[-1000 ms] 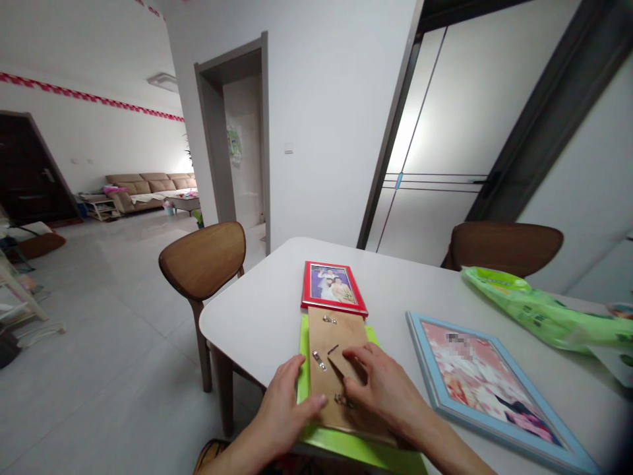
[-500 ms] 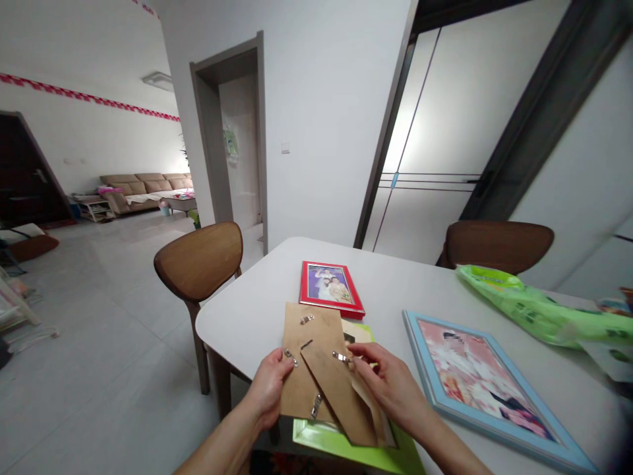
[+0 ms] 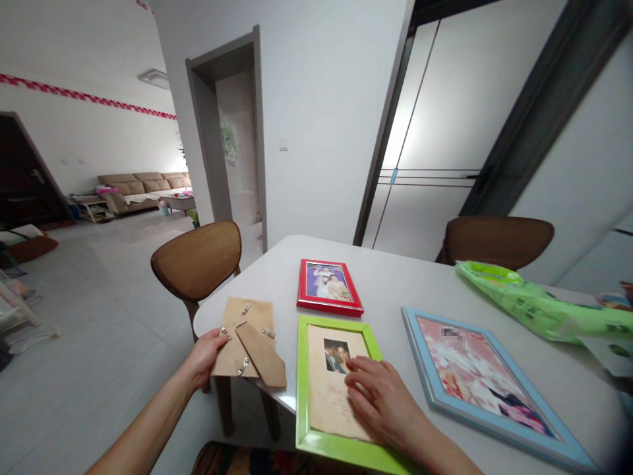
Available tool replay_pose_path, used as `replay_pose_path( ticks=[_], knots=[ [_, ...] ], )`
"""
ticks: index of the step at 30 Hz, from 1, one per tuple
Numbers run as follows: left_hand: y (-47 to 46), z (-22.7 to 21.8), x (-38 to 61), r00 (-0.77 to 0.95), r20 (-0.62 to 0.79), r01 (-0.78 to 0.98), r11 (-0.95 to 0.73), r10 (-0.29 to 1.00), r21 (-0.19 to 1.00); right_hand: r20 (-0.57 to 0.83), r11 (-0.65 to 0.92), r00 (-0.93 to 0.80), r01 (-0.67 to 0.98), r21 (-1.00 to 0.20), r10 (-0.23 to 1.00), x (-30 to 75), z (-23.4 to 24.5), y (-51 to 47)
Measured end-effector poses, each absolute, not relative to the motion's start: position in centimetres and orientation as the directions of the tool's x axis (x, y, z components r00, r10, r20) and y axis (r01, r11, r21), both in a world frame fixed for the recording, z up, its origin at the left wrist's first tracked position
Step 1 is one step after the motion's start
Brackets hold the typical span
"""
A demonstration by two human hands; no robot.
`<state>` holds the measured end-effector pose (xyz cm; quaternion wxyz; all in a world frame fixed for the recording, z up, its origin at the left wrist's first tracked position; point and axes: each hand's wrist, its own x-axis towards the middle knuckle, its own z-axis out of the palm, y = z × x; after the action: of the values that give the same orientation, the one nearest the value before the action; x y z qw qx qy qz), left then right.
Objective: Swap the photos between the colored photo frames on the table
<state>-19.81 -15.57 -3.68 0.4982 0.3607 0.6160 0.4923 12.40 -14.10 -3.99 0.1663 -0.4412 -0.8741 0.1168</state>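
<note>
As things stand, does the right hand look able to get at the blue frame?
Probably yes: the right hand is over the green frame, the blue frame lies to its right on the table, and nothing visible blocks the way.

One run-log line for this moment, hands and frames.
left hand: holding brown backing board | right hand: at paper in green frame | red frame: beyond green | blue frame: right

White tbl (image 3: 395, 280) has red frame (image 3: 327, 285), lime frame (image 3: 303, 389), lt-blue frame (image 3: 489, 379) & green plastic bag (image 3: 539, 311) on it.
</note>
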Motion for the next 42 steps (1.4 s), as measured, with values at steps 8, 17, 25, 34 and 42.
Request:
replay_pose_path(
  ticks=[8,17,25,34,42],
  knots=[
    [-13.7,-3.5,-21.0,-0.393,-0.003,0.455,0.198,0.920,0.868,0.136,0.180,-0.138,0.912,-0.368,0.981,14.4,-5.0,-11.5],
    [-18.4,-2.4,-6.8,0.166,0.281,0.591,-0.323,0.945,0.739,-0.295,-0.289,-0.004,0.186,-0.939,0.955,14.4,-2.1,-11.4],
    [-19.0,-0.3,-0.8,0.440,0.395,0.574,-0.591,0.807,0.567,-0.250,-0.252,-0.032,-0.178,-0.951,0.968,12.9,0.5,-13.1],
    [-19.6,-0.2,-9.3,-0.188,0.333,0.480,-0.209,0.924,0.852,-0.036,-0.067,0.061,0.622,-0.780,0.997,16.2,-3.4,-10.2],
    [-20.2,-6.3,-13.7,-0.261,0.043,0.354,0.054,0.964,0.934,0.087,0.082,-0.055,0.937,-0.340,0.995,16.3,-5.1,-9.7]
  ],
)
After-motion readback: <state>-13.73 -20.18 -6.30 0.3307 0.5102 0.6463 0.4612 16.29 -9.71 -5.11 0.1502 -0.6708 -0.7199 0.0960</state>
